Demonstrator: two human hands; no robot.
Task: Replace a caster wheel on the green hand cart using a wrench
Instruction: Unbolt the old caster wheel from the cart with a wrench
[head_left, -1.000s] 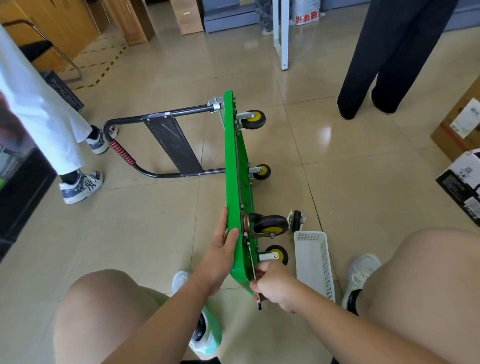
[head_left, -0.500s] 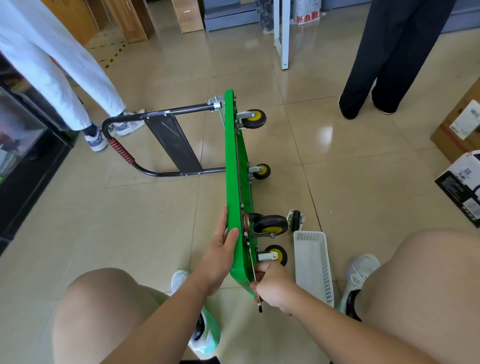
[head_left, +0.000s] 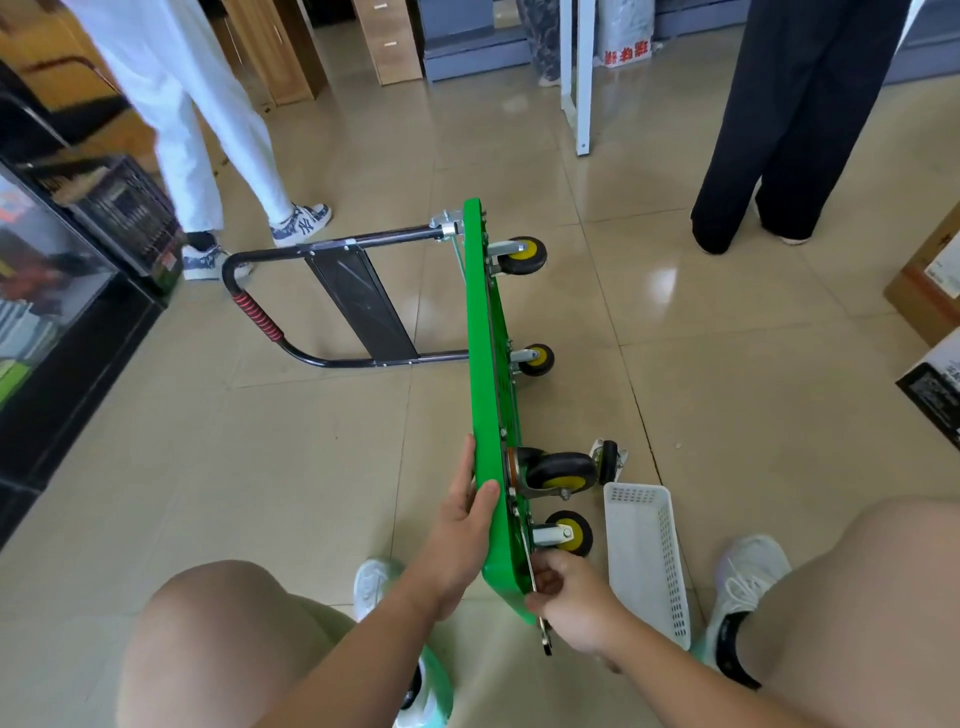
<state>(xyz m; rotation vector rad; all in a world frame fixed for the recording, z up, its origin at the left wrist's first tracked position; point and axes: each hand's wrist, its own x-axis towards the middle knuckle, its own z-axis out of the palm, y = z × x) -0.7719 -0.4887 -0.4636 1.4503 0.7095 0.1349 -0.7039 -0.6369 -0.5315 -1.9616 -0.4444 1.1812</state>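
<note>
The green hand cart (head_left: 485, 364) stands on its side edge on the tiled floor, its wheels pointing right and its black handle (head_left: 291, 291) folded out to the left. My left hand (head_left: 465, 525) holds the near top edge of the deck, thumb over the rim. My right hand (head_left: 571, 603) grips a thin metal wrench (head_left: 540, 613) that runs along the deck's underside below the nearest caster (head_left: 569, 530). A larger black and yellow caster (head_left: 561, 470) sits just above it. A loose caster wheel (head_left: 608, 460) lies on the floor beside the cart.
A white perforated basket (head_left: 649, 551) lies on the floor right of the cart, by my right knee. One person in white trousers (head_left: 208, 130) stands at far left, another in black trousers (head_left: 769, 130) at far right. Cardboard boxes (head_left: 930, 291) sit at the right edge, a dark cabinet (head_left: 62, 312) on the left.
The person in white trousers has walked from the left edge further into the room, behind the cart handle. My hands and the cart stay nearly where they were.
</note>
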